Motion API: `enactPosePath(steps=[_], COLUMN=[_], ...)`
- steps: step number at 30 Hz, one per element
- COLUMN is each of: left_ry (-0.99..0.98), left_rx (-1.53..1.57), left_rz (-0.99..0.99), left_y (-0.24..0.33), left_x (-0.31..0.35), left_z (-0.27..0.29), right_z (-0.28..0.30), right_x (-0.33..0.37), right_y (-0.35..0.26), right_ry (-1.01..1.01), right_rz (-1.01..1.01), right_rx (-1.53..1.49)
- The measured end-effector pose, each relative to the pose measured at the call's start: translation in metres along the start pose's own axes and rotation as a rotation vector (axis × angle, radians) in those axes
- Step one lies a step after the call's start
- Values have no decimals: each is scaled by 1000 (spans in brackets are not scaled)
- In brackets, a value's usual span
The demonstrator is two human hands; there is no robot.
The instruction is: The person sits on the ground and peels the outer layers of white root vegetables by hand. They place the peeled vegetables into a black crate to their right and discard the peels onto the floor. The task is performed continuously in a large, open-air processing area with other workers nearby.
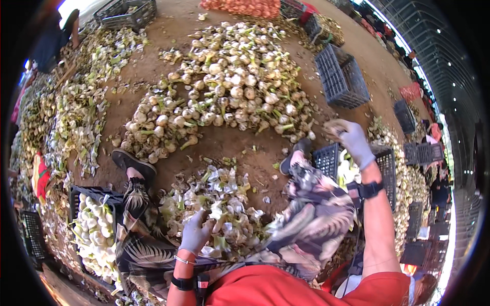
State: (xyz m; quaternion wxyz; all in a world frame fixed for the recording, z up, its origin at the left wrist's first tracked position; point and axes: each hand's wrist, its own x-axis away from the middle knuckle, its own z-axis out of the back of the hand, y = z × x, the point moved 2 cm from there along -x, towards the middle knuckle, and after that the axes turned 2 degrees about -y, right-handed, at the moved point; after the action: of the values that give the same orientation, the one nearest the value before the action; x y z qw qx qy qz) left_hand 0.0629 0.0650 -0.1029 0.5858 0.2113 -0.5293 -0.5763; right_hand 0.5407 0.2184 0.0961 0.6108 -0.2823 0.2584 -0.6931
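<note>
My left hand (pixel 198 232), in a pale grey glove, hovers over a pile of garlic peels (pixel 224 196) between my legs. Its fingers are loosely bent and apart, with nothing plainly in them. Further right, my gloved right hand (pixel 353 140) is raised by a dark crate (pixel 326 159), its fingers bent together at brownish tips; what they hold, if anything, is unclear. Inside that crate lie pale garlic stalks (pixel 348 171), partly hidden by my forearm. In front of my feet spreads a heap of untrimmed garlic bulbs (pixel 235 92). Cleaned white garlic (pixel 94 224) fills a crate at my left.
A black crate (pixel 342 76) stands beyond the heap on the right, another (pixel 125 14) at the far left. Red net sacks (pixel 242 7) lie at the back. More garlic and peels (pixel 76 112) cover the left side, where another person (pixel 51 41) is partly visible.
</note>
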Motion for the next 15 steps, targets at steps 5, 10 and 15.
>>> enactPosePath(steps=[5,10,15], left_ry=[22,45,-15], left_rx=[-46,-43,-27], left_rz=[121,158,248], left_y=[-9,-12,-19], left_x=[-9,-19,-30], left_z=[11,13,8], right_z=[-180,-296,-327], right_x=[-111,-184,-218], right_y=[-16,54,70], right_ry=[-120,129,56], right_rz=[218,19,16], right_rx=[285,379,365])
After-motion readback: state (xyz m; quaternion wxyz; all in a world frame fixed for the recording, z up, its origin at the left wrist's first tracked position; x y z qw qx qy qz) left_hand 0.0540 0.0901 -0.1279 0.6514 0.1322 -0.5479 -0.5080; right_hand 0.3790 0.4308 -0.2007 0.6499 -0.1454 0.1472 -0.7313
